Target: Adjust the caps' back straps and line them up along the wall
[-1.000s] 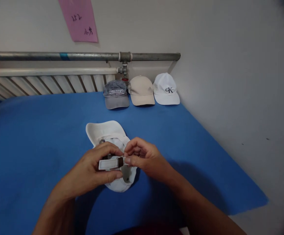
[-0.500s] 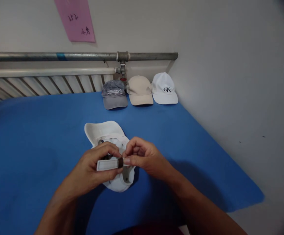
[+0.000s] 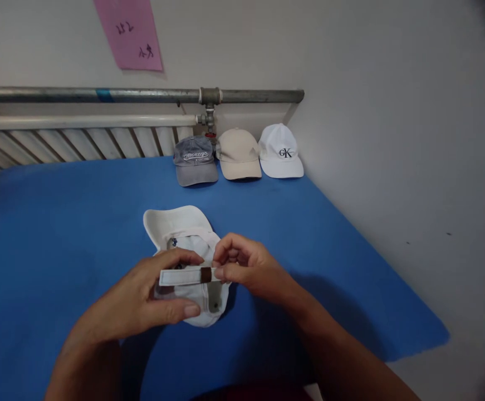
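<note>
White baseball cap [image 3: 175, 220] is lying at the lower centre of the frame, its hollow side facing up and its brim pointing to the upper left. Nearest, the left hand [image 3: 146, 292] is spreading loosely, thumb hanging below the cap's pale back strap [image 3: 181, 277] and index finger arching above it; whether its hidden fingers are touching the strap from behind, I cannot tell. The right hand [image 3: 246, 267] is pinching the strap's other end, just beside a brown band [image 3: 206, 274] that is crossing it. Half a second ago the left thumb was lying close under the strap; now it is standing apart, and more of the strap is showing. For the work on the strap, that seems to be leaving the right hand's pinch as the main hold. Beneath, a blue cover [image 3: 70, 250] is spreading widely. Farther off, at upper centre, a gray lettered cap [image 3: 195, 161], a beige cap [image 3: 239, 153] and a white GK cap [image 3: 281, 145] are sitting in a row. Behind, a ribbed radiator [image 3: 87, 146] is filling the upper left.
</note>
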Tool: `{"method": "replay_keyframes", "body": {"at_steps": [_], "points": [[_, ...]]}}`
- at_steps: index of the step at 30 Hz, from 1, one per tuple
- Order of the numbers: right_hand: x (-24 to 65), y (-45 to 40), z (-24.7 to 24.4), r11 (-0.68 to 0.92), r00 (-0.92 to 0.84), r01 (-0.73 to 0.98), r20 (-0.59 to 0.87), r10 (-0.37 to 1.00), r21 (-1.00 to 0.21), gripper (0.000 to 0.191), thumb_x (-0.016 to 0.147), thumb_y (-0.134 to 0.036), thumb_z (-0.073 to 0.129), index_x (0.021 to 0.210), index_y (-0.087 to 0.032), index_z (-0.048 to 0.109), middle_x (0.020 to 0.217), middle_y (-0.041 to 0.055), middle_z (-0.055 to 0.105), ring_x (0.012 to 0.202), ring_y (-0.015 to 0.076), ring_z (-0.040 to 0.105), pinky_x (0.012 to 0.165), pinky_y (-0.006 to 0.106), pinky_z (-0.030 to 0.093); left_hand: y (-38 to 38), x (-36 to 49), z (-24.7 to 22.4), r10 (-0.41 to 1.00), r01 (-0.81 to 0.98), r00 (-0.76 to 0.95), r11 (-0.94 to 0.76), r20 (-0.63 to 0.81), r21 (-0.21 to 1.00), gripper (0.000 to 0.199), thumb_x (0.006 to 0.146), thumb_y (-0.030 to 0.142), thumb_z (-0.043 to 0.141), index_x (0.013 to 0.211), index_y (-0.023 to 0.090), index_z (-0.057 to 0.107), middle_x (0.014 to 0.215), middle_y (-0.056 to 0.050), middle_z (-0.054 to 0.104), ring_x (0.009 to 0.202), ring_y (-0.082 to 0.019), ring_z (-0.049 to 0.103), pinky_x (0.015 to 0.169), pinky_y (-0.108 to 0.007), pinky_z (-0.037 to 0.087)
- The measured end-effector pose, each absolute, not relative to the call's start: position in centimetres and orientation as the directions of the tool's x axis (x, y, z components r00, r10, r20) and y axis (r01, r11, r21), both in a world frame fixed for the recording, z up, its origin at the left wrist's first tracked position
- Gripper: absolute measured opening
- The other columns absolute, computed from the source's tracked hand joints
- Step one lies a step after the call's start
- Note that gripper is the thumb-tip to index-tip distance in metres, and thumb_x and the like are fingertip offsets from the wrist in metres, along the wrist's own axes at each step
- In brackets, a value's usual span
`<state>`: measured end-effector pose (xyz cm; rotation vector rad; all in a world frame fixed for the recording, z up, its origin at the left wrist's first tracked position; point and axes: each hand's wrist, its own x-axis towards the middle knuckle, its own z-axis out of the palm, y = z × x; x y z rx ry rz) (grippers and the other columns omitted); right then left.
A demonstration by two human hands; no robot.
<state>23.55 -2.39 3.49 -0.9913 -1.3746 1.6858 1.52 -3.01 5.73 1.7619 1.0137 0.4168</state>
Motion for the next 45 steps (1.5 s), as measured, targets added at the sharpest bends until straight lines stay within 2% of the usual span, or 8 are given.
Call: {"method": "replay_keyframes", "body": {"at_steps": [4,7,11,17,33,37,42,45], "points": [[23.7,-2.7,4.0,-0.043,-0.449,0.004,-0.04,0.893,-0.999,0.009,0.072,-0.017,0.064,0.079,-0.019,0.061,0.073,-0.0034,0.059,0.066,0.0097,0.052,0.064,0.024,0.042,-3.2,0.9,5.8,0.803,0.392,0.583,-0.15,-0.119,0.908,0.026,0.09,0.045,0.054,0.101,0.021,0.056,0.085,0.0,0.058,0.072,-0.014,0.052,0.062,-0.024,0.044],[23.7,-2.9,4.4,-0.033,-0.521,0.072,-0.066,0.851,-0.997,0.011,0.076,-0.027,0.068,0.083,-0.019,0.065,0.072,-0.0029,0.06,0.065,0.0102,0.051,0.062,0.024,0.041,-3.3,1.2,5.6,0.816,0.416,0.564,-0.147,-0.127,0.897,0.024,0.092,0.044,0.051,0.093,0.02,0.056,0.082,-0.001,0.056,0.072,-0.014,0.049,0.061,-0.025,0.042],[23.5,-2.9,4.5,-0.041,-0.612,0.174,-0.14,0.778,-0.984,0.019,0.07,-0.032,0.078,0.079,-0.018,0.067,0.064,-0.0055,0.055,0.059,0.0083,0.047,0.056,0.021,0.037,-3.3,1.7,5.4,0.813,0.448,0.565,-0.16,-0.14,0.88,0.023,0.089,0.043,0.056,0.092,0.02,0.057,0.083,-0.001,0.057,0.073,-0.015,0.05,0.064,-0.027,0.042],[23.3,-2.9,3.8,-0.058,-0.648,0.115,-0.119,0.752,-0.992,0.019,0.073,-0.033,0.078,0.079,-0.017,0.068,0.071,-0.0039,0.06,0.066,0.0093,0.053,0.059,0.02,0.042,-3.2,1.8,5.7,0.797,0.4,0.593,-0.167,-0.116,0.901,0.015,0.089,0.034,0.056,0.097,0.021,0.059,0.089,-0.001,0.061,0.078,-0.015,0.054,0.067,-0.026,0.044],[22.8,-3.6,3.2,0.126,-0.528,0.134,0.037,0.848,-0.983,0.017,0.08,-0.029,0.068,0.069,-0.018,0.06,0.065,-0.0042,0.056,0.059,0.0088,0.049,0.056,0.021,0.038,-3.1,1.5,5.5,0.802,0.234,0.593,-0.09,-0.069,0.968,0.011,0.091,0.029,0.055,0.097,0.021,0.06,0.086,0.0,0.058,0.074,-0.012,0.053,0.063,-0.021,0.046],[22.8,-3.4,2.8,0.06,-0.506,0.125,-0.012,0.862,-0.99,0.017,0.08,-0.03,0.067,0.07,-0.018,0.059,0.065,-0.0038,0.055,0.06,0.0095,0.049,0.056,0.021,0.038,-3.0,0.9,5.6,0.812,0.267,0.575,-0.068,-0.102,0.961,0.016,0.092,0.032,0.054,0.103,0.022,0.061,0.09,-0.001,0.06,0.076,-0.013,0.055,0.065,-0.022,0.047],[23.0,-2.7,2.4,-0.111,-0.46,0.115,-0.152,0.875,-0.987,0.02,0.074,-0.034,0.069,0.067,-0.018,0.058,0.062,-0.004,0.052,0.059,0.0096,0.046,0.054,0.021,0.035,-2.7,-0.1,5.6,0.79,0.336,0.608,-0.168,-0.077,0.927,0.025,0.089,0.025,0.057,0.114,0.025,0.061,0.103,-0.003,0.063,0.092,-0.017,0.059,0.077,-0.025,0.049],[23.1,-2.3,2.1,-0.142,-0.468,0.062,-0.155,0.87,-0.988,0.021,0.074,-0.035,0.069,0.067,-0.018,0.058,0.061,-0.0037,0.052,0.058,0.0096,0.045,0.053,0.021,0.034,-2.5,-0.1,5.4,0.816,0.424,0.57,-0.197,-0.092,0.884,0.028,0.086,0.023,0.059,0.114,0.025,0.062,0.109,-0.004,0.065,0.098,-0.02,0.059,0.082,-0.029,0.048]]}}
